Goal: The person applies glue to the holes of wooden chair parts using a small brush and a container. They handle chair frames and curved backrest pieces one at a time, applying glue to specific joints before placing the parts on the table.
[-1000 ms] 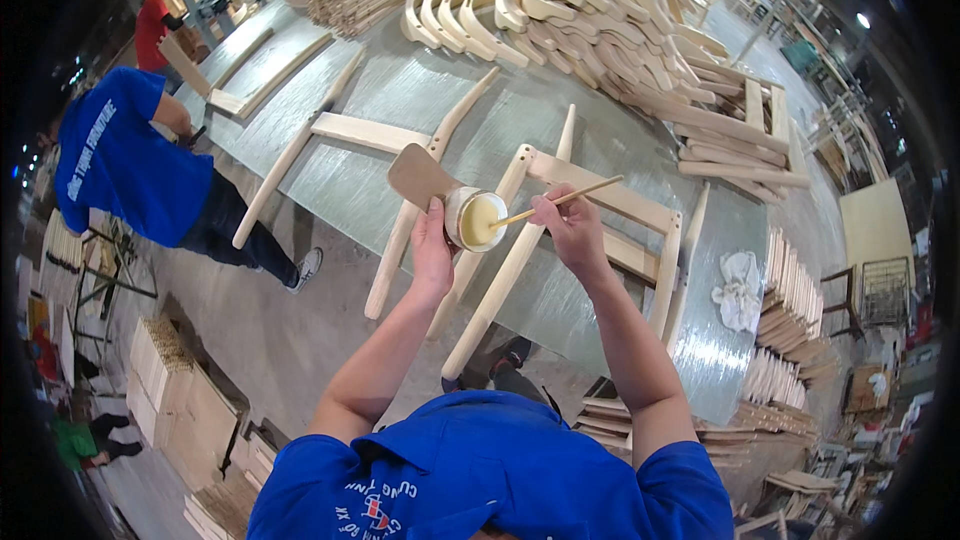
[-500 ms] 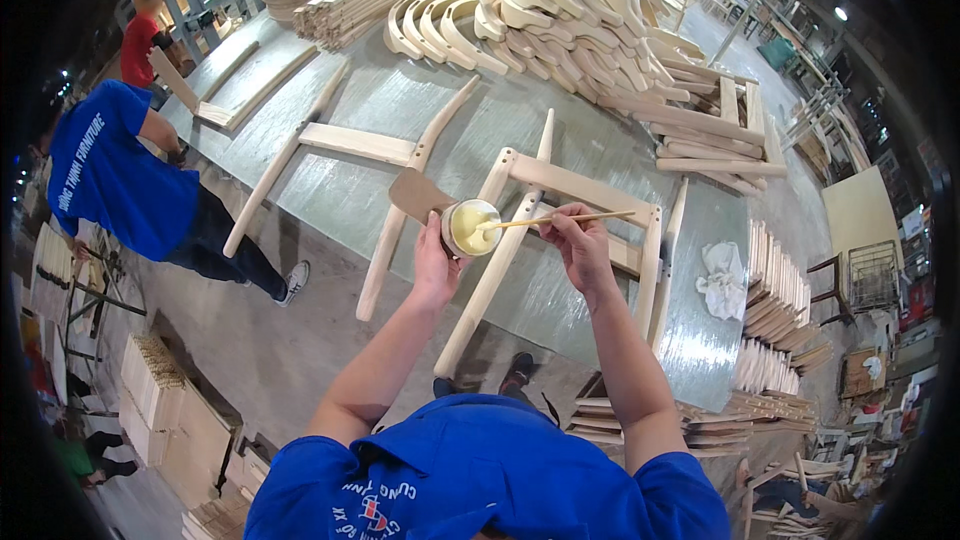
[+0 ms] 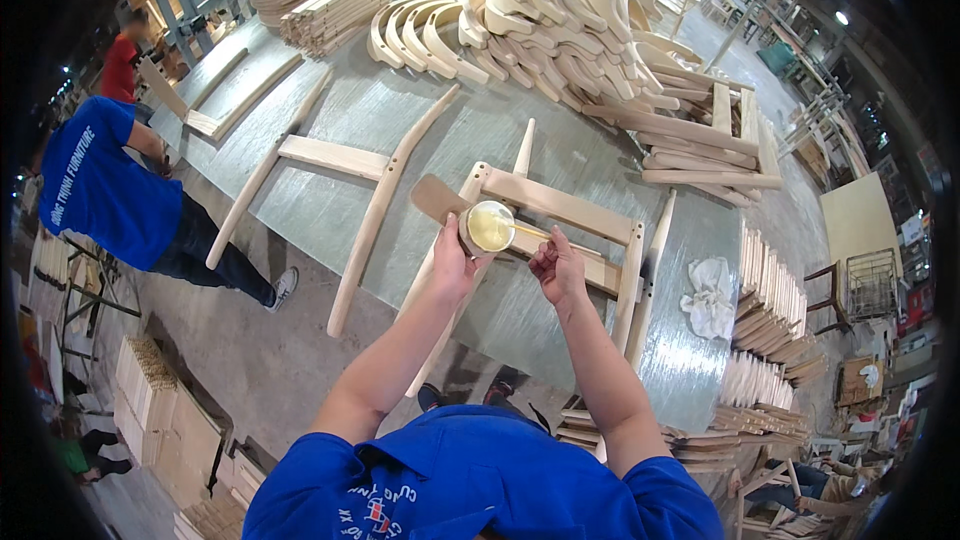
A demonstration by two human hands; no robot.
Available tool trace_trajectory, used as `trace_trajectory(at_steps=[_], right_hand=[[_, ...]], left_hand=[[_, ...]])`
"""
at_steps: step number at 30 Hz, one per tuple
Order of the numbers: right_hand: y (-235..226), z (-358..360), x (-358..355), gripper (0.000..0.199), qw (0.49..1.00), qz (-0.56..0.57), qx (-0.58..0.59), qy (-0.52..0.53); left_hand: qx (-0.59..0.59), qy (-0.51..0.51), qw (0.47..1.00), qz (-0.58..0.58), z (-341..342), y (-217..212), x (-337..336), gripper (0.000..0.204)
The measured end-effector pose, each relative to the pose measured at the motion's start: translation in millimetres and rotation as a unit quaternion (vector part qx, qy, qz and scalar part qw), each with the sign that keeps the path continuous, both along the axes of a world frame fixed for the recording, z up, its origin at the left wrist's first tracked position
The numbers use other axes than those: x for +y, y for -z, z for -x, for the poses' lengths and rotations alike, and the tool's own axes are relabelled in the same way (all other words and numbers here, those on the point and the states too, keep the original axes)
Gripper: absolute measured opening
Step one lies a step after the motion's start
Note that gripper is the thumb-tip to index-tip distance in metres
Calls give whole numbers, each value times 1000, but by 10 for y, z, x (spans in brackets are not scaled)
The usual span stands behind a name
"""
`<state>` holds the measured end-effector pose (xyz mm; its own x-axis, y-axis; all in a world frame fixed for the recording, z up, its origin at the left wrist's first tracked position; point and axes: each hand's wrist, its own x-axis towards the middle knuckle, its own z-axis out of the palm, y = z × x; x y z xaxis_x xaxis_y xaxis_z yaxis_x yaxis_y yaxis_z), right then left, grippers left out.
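My left hand (image 3: pixel 455 258) is wrapped round a small cup (image 3: pixel 490 229) of pale yellow, glue-like paste. A flat brown piece with a rounded end (image 3: pixel 439 198) sticks out beside the cup, above my left fingers; how it is held is hidden. My right hand (image 3: pixel 557 266) pinches a thin wooden stick (image 3: pixel 531 231), its far end in the paste. Below both hands lies a pale wooden chair frame (image 3: pixel 555 198) with dark holes near its corners. To its left, another frame part with one crossbar (image 3: pixel 335 157) lies on the grey-topped table (image 3: pixel 462 302).
Curved wooden parts (image 3: pixel 560 25) are heaped at the table's far side, beside stacked slats (image 3: pixel 330 15). A crumpled white cloth (image 3: pixel 709 298) lies at the right. Bundled wood pieces (image 3: pixel 765 290) stand beyond the right edge. A co-worker in blue (image 3: pixel 115 185) stands at the left.
My right hand has moved closer to the cup, and the stick's end now sits deeper in the paste. The cup has shifted slightly right in view, while the table scene has slid left.
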<state>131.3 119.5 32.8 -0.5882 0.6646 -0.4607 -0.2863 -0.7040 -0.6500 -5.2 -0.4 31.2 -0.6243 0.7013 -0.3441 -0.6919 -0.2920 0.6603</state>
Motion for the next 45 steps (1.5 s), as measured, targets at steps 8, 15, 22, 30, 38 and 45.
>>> trace_trajectory(at_steps=[8,15,22,30,38,45], right_hand=[[11,48,258,11,1000,-28,-3,-10],[-93,210,504,16,976,-212,-38,-18],[-259,473,537,14,726,-651,-215,-58],[-313,638,435,13,555,-782,-260,-111],[-270,680,433,12,541,-788,-271,-111],[-269,672,500,15,532,-789,-297,-79]], left_hand=[[-67,-18,997,41,0,139,287,46],[-92,-18,992,84,-7,359,-67,46],[-126,21,987,101,-341,479,-785,46],[-75,10,994,74,-491,600,-986,42],[-98,16,993,57,-452,660,-989,42],[-94,13,994,59,-466,589,-988,41]])
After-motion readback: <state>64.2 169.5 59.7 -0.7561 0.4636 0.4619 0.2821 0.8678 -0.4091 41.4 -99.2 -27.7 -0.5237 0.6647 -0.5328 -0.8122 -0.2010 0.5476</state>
